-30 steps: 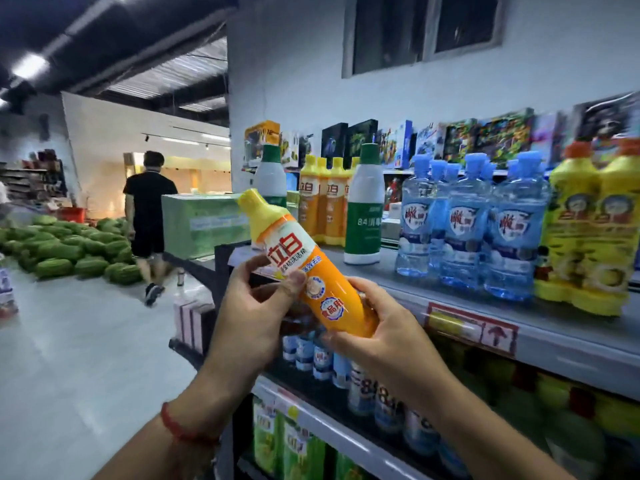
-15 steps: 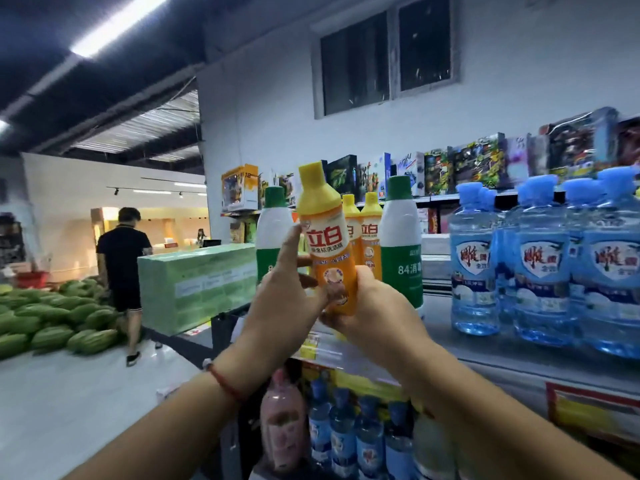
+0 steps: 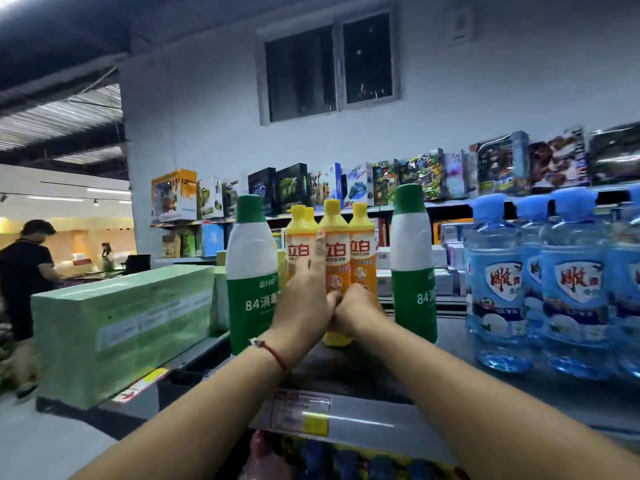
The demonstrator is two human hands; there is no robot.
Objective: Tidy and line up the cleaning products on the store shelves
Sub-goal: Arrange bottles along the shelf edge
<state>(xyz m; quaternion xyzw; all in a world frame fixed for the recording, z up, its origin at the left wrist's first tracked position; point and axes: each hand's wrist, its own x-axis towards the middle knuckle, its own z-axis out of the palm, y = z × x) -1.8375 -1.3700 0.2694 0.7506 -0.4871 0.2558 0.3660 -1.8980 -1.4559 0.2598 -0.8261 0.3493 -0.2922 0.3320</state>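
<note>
An orange dish-soap bottle [image 3: 335, 258] with a yellow cap stands upright on the top shelf [image 3: 363, 372], among other orange bottles [image 3: 362, 251]. My left hand [image 3: 304, 299] holds its left side, index finger straight up along the label. My right hand [image 3: 356, 311] grips its lower right side with curled fingers. A green-and-white 84 disinfectant bottle [image 3: 251, 271] stands to the left and a second one [image 3: 412, 265] to the right.
Several blue water-like bottles [image 3: 498, 285] fill the shelf's right part. A green wrapped carton [image 3: 121, 327] sits at the shelf's left end. Boxed toys [image 3: 415, 178] line a far shelf. A person in black [image 3: 24, 271] stands at left in the aisle.
The orange bottle went from tilted in both hands in front of the shelf to upright on the shelf, set down among the other orange bottles. My view has moved closer.
</note>
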